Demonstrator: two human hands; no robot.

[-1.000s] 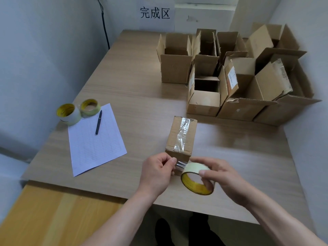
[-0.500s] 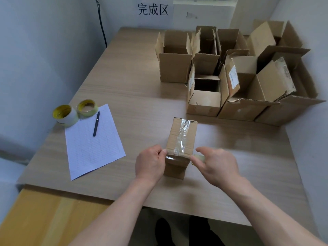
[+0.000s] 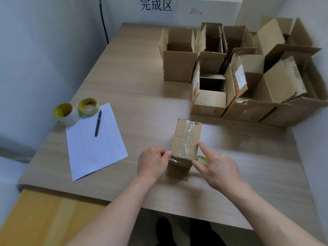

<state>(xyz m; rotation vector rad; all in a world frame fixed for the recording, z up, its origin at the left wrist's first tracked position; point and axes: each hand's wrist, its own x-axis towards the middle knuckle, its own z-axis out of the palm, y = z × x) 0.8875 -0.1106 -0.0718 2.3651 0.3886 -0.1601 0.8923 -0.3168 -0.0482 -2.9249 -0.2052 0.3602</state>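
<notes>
Left hand (image 3: 152,163) grips small brown taped cardboard box (image 3: 186,137) at its 7 o'clock corner, fingers curled. Right hand (image 3: 216,167) at 4 o'clock holds yellow-cored tape roll (image 3: 202,159), index finger on box.

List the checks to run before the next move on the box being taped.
1. Box flat on the table: ok.
2. Left hand pinches the strip at the box's near left edge: ok.
3. Right hand holds the roll beside the box's right side: ok.
4. Strip pressed down across the top: cannot tell.
5. Strip cut from the roll: cannot tell.
6. Seam tape smooth: not ok, crinkled at the far end.
</notes>
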